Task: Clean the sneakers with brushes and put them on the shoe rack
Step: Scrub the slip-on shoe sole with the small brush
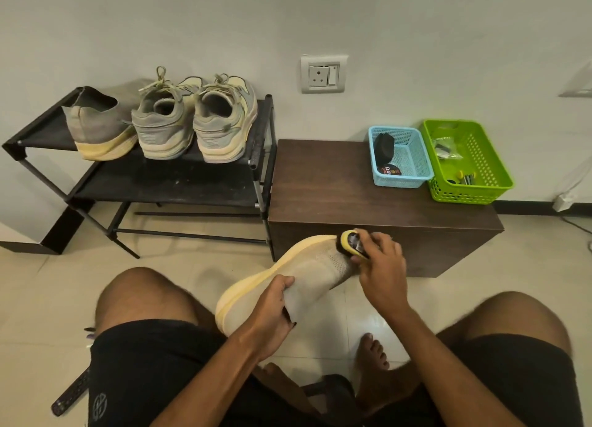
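A grey knit sneaker (315, 264) with a pale yellow sole is held on its side above the floor, between my knees. My left hand (272, 311) grips it at the heel opening. My right hand (381, 266) grips a yellow brush (352, 242) whose bristles press on the sneaker's toe. On the top shelf of the black shoe rack (179, 183) stand three shoes: the matching grey sneaker (99, 127) at the left and a pair of laced grey sneakers (195, 122) beside it.
A dark wooden bench (336, 186) stands right of the rack, bearing a blue basket (413, 157) with dark items and a green basket (480, 170) with small tools. A wall socket (323, 74) is above. My bare feet rest on the tiled floor.
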